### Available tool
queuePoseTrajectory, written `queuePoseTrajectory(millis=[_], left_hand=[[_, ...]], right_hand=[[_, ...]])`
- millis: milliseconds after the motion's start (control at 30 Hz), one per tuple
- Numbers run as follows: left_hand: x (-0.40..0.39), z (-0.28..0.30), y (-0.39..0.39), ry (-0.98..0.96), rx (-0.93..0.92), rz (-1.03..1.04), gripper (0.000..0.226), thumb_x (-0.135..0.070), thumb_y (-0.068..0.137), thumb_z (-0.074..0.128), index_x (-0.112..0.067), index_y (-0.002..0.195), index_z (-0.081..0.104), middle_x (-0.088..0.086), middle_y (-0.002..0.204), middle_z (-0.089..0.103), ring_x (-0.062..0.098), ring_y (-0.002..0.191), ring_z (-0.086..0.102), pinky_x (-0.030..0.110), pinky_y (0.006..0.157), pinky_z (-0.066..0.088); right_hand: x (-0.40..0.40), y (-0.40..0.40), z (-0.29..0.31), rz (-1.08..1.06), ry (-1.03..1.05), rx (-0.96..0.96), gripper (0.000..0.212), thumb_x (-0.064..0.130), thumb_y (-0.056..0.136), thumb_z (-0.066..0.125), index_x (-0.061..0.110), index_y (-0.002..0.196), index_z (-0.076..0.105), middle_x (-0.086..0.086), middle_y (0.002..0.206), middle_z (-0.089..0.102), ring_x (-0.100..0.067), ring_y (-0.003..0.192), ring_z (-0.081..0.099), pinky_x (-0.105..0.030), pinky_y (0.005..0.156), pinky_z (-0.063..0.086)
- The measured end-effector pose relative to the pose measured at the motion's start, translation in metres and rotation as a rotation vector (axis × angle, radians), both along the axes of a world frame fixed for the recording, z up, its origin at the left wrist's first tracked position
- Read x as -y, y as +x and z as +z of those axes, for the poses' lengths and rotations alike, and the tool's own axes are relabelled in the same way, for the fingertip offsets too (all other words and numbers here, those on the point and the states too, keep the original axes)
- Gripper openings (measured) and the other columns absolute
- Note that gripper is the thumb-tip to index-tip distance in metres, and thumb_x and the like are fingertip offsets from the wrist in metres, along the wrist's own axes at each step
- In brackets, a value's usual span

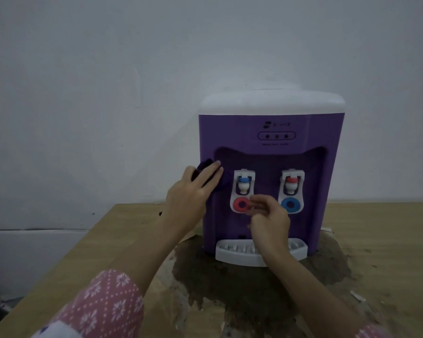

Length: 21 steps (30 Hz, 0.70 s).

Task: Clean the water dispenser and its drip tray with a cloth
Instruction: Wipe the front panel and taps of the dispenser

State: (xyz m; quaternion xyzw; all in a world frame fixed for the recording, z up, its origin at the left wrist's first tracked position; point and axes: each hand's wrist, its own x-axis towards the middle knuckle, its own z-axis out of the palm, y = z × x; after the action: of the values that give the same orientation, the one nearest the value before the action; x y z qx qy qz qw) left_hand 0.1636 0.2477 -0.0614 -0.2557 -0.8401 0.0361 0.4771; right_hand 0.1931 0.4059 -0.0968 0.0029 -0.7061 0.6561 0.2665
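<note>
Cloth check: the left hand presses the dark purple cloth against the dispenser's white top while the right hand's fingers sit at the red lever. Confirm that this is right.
Not quite. In the head view the left hand presses the dark purple cloth against the dispenser's purple front, at the left edge of the tap recess, well below the white top. The rest holds: the right hand's fingers sit at the red lever.

A purple water dispenser point(271, 132) with a white top is seen on a wooden table point(381, 230), against a pale wall. A dark cloth point(206, 178) is pressed by the left hand point(193, 189) to the dispenser's left front edge. The red lever point(241, 204) is touched by the right hand point(269, 220). The white drip tray point(232, 252) sits at the dispenser's base, over a dark wet patch point(254, 289).
</note>
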Motion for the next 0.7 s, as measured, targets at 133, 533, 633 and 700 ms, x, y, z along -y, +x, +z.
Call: queuePoseTrajectory(millis=[133,533,633,700], left_hand=[[-0.004,-0.007,-0.008,-0.316,0.037,0.122,0.051,-0.016,0.059,0.078,-0.014,0.109,0.067,0.002,0.117,0.065,0.021,0.088,0.062,0.025,0.052,0.051],[-0.002,-0.024,0.001,-0.440,0.137,0.094,0.049,-0.014,0.063,0.076,-0.009,0.110,0.064,0.007,0.117,0.063,0.025,0.091,0.061,0.029,0.060,0.055],[-0.003,-0.001,-0.002,-0.338,0.046,0.109,0.050,-0.007,0.060,0.072,-0.008,0.109,0.066,0.006,0.114,0.065,0.023,0.082,0.061,0.027,0.052,0.051],[-0.010,0.001,-0.003,-0.348,0.044,0.164,0.048,-0.012,0.067,0.073,-0.010,0.114,0.062,0.006,0.120,0.061,0.024,0.092,0.059,0.027,0.059,0.052]], right_hand=[[-0.011,-0.005,-0.003,-0.101,0.018,-0.044,0.048,-0.017,0.073,0.044,0.020,0.102,0.055,0.009,0.095,0.055,-0.005,0.083,0.053,-0.015,0.064,0.042],[-0.022,-0.004,-0.005,-0.053,0.029,-0.061,0.050,-0.018,0.074,0.043,0.018,0.107,0.054,0.002,0.102,0.055,-0.008,0.083,0.053,-0.018,0.064,0.044],[-0.018,-0.008,-0.002,0.054,0.118,0.005,0.060,-0.017,0.076,0.043,0.015,0.127,0.045,0.006,0.114,0.049,-0.007,0.101,0.048,-0.018,0.077,0.044],[-0.013,-0.012,0.001,0.166,0.131,0.068,0.067,-0.018,0.076,0.042,0.016,0.134,0.036,0.008,0.115,0.050,-0.007,0.105,0.048,-0.022,0.084,0.045]])
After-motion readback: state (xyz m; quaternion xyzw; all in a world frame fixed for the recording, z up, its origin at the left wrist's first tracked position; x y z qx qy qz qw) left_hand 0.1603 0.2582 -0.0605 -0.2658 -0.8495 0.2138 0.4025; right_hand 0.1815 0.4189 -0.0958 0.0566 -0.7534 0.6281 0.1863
